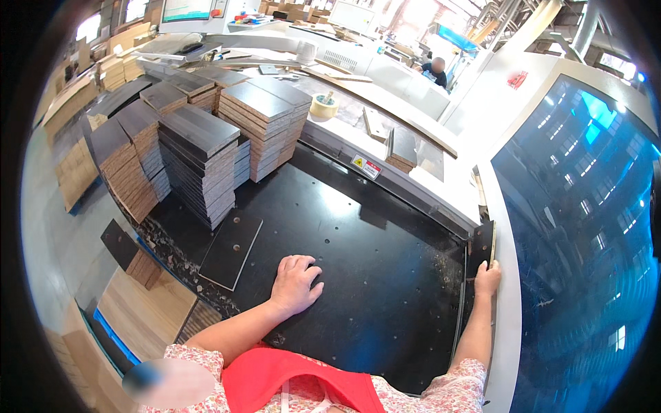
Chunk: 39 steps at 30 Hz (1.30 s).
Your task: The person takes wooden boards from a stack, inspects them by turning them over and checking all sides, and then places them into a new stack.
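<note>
My right hand (487, 279) grips the near end of a small dark board (482, 242) with holes in it. That board stands at the right edge of the black machine table (372, 275), against the machine's side. My left hand (296, 284) rests on the table, holding nothing, its fingers loosely bent and the thumb apart. Left of it lies another dark board (231, 252) with two round holes. Beyond that board rises a tall stack of dark-faced boards (200, 131) with raw chipboard edges.
More board stacks (265, 103) crowd the table's far left. A raised ledge runs along the far side, with a roll of tape (324, 105) and a small board pile (401, 148). A blue-glazed machine cover (585, 261) stands close on the right. Someone sits farther back.
</note>
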### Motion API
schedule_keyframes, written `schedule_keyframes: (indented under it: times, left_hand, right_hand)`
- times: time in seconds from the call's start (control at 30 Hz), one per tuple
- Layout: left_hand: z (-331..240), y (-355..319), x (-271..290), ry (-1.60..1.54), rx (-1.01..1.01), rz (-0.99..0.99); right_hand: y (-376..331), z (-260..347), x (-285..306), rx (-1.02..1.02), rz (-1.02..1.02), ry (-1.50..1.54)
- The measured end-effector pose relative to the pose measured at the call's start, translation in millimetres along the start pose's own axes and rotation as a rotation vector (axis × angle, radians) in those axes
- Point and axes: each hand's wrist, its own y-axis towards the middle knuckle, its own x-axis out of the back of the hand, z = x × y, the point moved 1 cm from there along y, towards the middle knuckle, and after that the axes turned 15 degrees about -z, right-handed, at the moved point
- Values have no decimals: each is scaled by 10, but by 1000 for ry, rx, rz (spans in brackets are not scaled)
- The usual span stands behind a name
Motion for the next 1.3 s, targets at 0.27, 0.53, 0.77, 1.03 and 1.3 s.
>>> schedule_keyframes:
  times: [0.27, 0.53, 0.77, 1.03, 1.3]
  left_hand:
    - [19, -4, -7, -6, 4, -13]
    - [0, 3, 0, -20, 4, -16]
    - [-2, 6, 9, -9, 4, -9]
    - [-9, 14, 18, -6, -7, -29]
    - [8, 2, 7, -4, 7, -8]
  right_hand:
    - [650, 553, 626, 162, -45, -47]
    - [549, 568, 235, 469, 340, -205]
    - [587, 458, 178, 452, 227, -141]
    - [583, 358, 164, 419, 267, -188]
    - [555, 684, 336, 464, 378, -212]
